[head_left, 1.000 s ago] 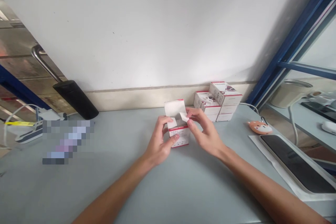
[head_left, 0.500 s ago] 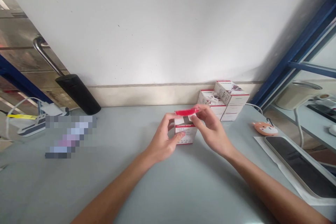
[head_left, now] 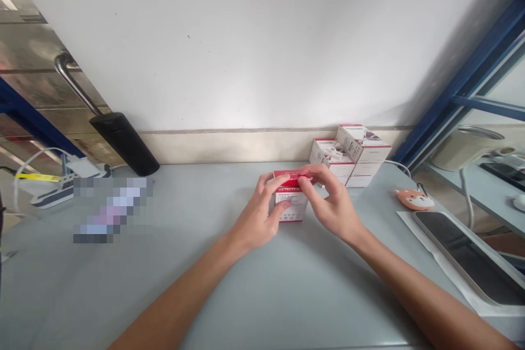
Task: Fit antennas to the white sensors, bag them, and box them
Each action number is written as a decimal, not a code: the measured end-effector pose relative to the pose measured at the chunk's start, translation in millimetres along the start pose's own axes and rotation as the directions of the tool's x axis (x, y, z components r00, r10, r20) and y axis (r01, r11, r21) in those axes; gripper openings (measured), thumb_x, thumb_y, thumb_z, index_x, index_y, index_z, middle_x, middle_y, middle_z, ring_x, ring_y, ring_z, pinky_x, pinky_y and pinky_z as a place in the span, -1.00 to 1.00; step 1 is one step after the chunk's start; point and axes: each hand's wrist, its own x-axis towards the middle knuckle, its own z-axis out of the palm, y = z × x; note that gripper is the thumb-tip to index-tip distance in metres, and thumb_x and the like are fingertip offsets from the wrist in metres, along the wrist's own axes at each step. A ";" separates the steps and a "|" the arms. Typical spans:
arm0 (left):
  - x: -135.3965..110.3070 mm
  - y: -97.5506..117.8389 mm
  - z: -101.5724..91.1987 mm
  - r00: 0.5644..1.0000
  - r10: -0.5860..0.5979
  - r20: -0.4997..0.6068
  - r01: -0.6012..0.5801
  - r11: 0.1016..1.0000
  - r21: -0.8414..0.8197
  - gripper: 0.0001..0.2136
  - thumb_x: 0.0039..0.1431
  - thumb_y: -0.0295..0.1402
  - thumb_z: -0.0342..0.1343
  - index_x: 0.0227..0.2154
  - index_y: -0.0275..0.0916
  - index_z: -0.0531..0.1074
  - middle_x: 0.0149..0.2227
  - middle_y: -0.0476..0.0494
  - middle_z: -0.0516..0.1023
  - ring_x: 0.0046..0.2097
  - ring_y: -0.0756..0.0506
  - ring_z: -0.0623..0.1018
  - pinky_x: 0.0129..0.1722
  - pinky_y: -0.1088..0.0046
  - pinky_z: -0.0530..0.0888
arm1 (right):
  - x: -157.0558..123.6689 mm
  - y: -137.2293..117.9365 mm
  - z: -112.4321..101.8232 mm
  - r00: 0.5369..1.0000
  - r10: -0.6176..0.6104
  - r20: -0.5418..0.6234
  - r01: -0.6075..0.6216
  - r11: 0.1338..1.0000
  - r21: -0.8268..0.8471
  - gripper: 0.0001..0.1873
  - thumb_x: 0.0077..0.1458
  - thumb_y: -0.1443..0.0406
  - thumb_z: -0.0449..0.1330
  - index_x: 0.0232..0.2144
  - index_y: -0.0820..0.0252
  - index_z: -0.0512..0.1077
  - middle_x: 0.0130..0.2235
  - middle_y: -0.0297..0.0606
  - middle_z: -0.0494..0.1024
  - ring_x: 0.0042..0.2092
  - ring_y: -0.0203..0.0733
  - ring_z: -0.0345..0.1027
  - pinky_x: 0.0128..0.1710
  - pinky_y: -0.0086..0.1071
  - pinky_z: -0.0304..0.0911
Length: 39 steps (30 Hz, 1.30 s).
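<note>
A small white box with a red top and red band [head_left: 292, 203] stands upright on the grey table [head_left: 262, 284], near its middle. My left hand [head_left: 258, 216] grips the box's left side, thumb on the front face and fingers on the lid. My right hand [head_left: 332, 202] holds the right side, its fingertips pressing the red lid flap down flat. The lid lies shut on the box.
A stack of similar white-and-red boxes [head_left: 353, 156] stands by the wall to the right. An orange fox-shaped charm [head_left: 414, 199] and a tablet on white paper [head_left: 467, 254] lie at right. A black cylinder with a metal handle [head_left: 123, 142] and a power strip [head_left: 57, 191] sit at left.
The box's white lid flap stood open a second ago; both hands folded it over and pressed it down, so the red top is now shut. The box stayed on the table.
</note>
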 end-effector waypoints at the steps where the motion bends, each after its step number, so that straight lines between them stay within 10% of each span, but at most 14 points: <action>1: 0.5 -0.4 -1.0 1.000 0.006 0.004 -0.006 1.000 0.006 -0.50 0.46 -0.42 0.04 0.35 0.15 0.17 0.32 -0.22 0.29 0.38 -0.24 0.33 0.31 0.02 0.45 | 0.0 -0.4 -0.2 1.000 0.002 0.002 -0.002 1.000 0.001 -0.83 0.42 0.13 0.18 -0.09 0.03 0.50 -0.10 -0.24 0.63 -0.07 -0.10 0.51 -0.01 -0.16 0.41; 13: 2.4 -2.8 -7.0 0.998 -0.056 -0.007 0.054 0.984 -0.167 -0.65 0.46 -0.35 0.10 0.22 0.02 0.25 0.24 -0.21 0.39 0.20 -0.18 0.55 0.19 0.12 0.53 | -3.6 14.0 -6.3 0.957 -0.235 0.169 0.260 0.955 -0.141 -0.73 0.41 0.19 0.19 0.12 0.00 0.39 0.10 -0.08 0.53 0.13 0.02 0.48 0.09 -0.04 0.48; 21: 13.0 26.5 -16.3 0.977 -0.208 -0.052 0.206 0.978 -0.039 -0.71 0.44 -0.23 0.13 0.16 -0.03 0.35 0.12 -0.17 0.54 0.11 -0.19 0.59 0.13 0.18 0.51 | 6.9 15.4 -23.6 0.987 -0.151 0.048 0.157 0.968 -0.197 -0.58 0.45 0.14 0.07 0.29 -0.03 0.29 0.14 -0.10 0.54 0.12 0.02 0.48 0.13 -0.01 0.44; 24: 14.4 31.4 -17.6 0.950 -0.311 -0.034 0.304 0.944 -0.126 -0.75 0.44 -0.17 0.12 0.09 -0.04 0.37 0.07 -0.14 0.58 0.05 -0.19 0.61 0.06 0.21 0.54 | 26.6 22.6 -41.9 0.970 -0.212 -0.121 0.119 0.845 -0.522 -0.70 0.41 0.18 0.09 0.11 0.00 0.46 0.10 -0.09 0.55 0.12 0.12 0.46 0.08 0.05 0.43; 29: 15.9 39.4 -18.9 0.917 -0.399 -0.029 0.381 0.893 -0.239 -0.79 0.40 -0.14 0.15 -0.01 -0.06 0.38 0.00 -0.12 0.61 0.02 -0.19 0.62 -0.06 0.27 0.54 | 48.9 48.1 -54.4 0.988 -0.148 -0.029 0.067 0.603 -0.795 -0.71 0.36 0.25 0.08 0.01 0.14 0.52 0.03 0.05 0.58 0.11 0.27 0.41 0.05 0.18 0.39; 39: 20.5 51.3 -18.0 0.896 -0.398 -0.198 0.352 0.907 -0.232 -0.73 0.41 -0.06 0.15 -0.28 -0.13 0.35 -0.34 0.02 0.53 -0.27 -0.06 0.54 -0.21 0.39 0.48 | 47.3 58.8 -52.0 0.996 -0.018 -0.090 -0.054 0.675 -0.736 -0.68 0.34 0.26 0.09 0.07 0.14 0.50 -0.03 0.00 0.58 -0.05 0.20 0.49 -0.10 0.06 0.43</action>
